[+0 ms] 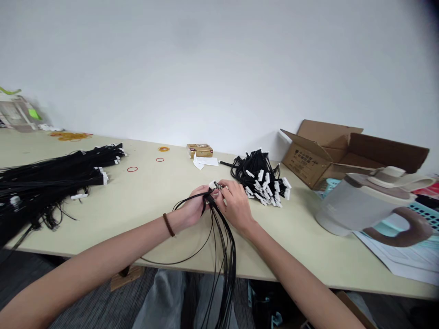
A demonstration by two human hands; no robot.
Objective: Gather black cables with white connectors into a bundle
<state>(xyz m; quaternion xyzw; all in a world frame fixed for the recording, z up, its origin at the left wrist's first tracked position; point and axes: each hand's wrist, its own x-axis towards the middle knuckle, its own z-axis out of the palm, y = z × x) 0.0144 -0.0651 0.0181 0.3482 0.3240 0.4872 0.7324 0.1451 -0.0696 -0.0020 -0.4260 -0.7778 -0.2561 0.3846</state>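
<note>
At table's right rear: cardboard box (322,157), flaps open, contents not discernible; teal basket (425,211) partly behind a beige jug (356,208). Centre front: left hand (195,206) and right hand (236,204), both closed around a black wire bundle (223,237) at its white-connector end, strands trailing over the near edge. Beige table (144,203) also bears a long wire pile (51,176), a coiled wire heap (262,178) and rubber bands (132,169); white wall (219,68) behind.

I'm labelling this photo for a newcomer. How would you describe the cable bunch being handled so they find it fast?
On the beige table, look at the near edge, between the long black pile at left and the coiled heap with white plugs. The cable bunch is gripped there by the left hand and right hand; unlike both piles, its wires hang off the table edge.
</note>
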